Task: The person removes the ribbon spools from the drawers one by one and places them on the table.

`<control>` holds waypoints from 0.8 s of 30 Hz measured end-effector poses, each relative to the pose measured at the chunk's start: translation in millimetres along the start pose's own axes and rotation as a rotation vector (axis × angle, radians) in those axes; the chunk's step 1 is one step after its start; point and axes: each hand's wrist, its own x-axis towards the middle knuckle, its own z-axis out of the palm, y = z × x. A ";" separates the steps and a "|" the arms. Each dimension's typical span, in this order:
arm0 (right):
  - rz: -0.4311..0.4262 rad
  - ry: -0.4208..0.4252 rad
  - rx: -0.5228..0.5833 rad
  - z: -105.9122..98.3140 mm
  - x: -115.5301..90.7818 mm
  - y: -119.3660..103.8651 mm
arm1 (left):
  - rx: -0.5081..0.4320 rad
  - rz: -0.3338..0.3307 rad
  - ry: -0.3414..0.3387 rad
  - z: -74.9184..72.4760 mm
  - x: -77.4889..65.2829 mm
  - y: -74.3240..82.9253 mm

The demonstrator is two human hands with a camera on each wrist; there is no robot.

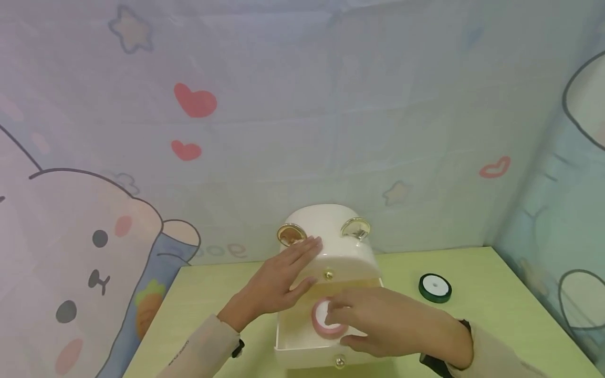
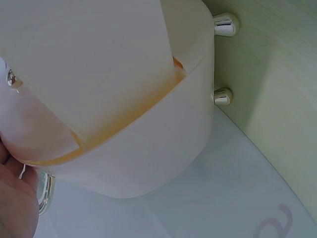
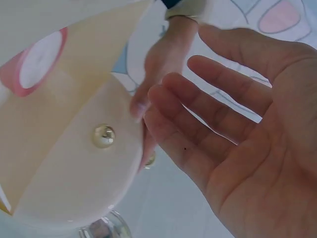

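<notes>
A small white box [image 1: 326,226] with two gold-rimmed ears stands on the table, its lower drawer [image 1: 302,356] pulled out. Inside that drawer lies a pink ribbon spool [image 1: 317,324] with a white centre. My left hand [image 1: 285,278] rests on the left part of the box's rounded front, fingers extended. Over the drawer hovers my right hand [image 1: 385,320], partly covering the spool in the head view. From the right wrist, this hand [image 3: 247,114] shows loosely bent fingers with nothing in them, apart from the spool [image 3: 42,62].
To the right of the box, a dark green ribbon spool [image 1: 435,288] lies flat on the pale green table [image 1: 472,315]. A printed cloth [image 1: 331,131] hangs behind the table. Gold knobs [image 1: 340,361] stick out from the drawer fronts, and short metallic feet [image 2: 225,25] support the box.
</notes>
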 end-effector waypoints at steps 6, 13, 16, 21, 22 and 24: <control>-0.012 -0.080 0.005 8.4 7.6 8.7 | 0.010 0.003 0.004 1.2 -1.1 0.9; 0.036 -0.239 0.028 12.6 20.3 17.0 | 0.019 0.009 0.024 0.3 0.3 0.7; 0.068 -0.297 0.025 12.9 25.9 19.6 | 0.018 0.009 0.028 0.3 0.3 0.4; 0.098 -0.380 0.036 13.8 33.5 21.6 | 0.015 0.005 0.027 1.2 0.0 0.4; 0.098 -0.395 0.037 14.4 34.6 21.9 | 0.013 0.004 0.027 1.5 0.0 0.6; 0.099 -0.419 0.024 15.6 36.7 22.2 | 0.011 0.008 0.032 2.0 0.2 0.9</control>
